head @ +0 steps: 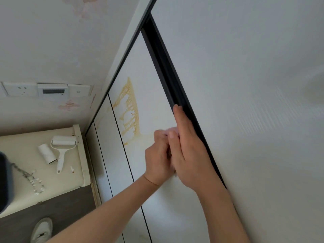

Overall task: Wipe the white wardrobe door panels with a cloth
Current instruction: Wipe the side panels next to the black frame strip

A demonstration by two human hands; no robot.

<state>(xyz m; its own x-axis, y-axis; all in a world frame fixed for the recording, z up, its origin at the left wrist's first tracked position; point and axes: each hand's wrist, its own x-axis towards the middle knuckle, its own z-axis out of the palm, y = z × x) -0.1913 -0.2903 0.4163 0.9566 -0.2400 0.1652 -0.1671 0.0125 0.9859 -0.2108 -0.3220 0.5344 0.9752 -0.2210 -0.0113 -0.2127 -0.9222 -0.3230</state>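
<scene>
**Cloth bunched against a stained wardrobe panel**

The cloth (171, 130) is a small pale wad, mostly hidden; I see only a pinkish-white edge above the knuckles of my left hand (158, 157), whose curled fingers grip it against the white door panel (149, 81). I judge it soft, light and easily crumpled, best held bunched in the fist so the palm can press it flat. My right hand (188, 155) lies just beside the left, fingers straight and together, its edge along the dark door frame (168, 74); it holds nothing. The panel reads as smooth, stiff and matt, divided by thin black seams. Just above the left hand sits a yellow streaked stain (128, 111), ridged like dried glue. Well to the left of both hands, a cream cabinet top (17, 148) carries a white lint roller (61, 149) and a cardboard tube (46, 153).
</scene>
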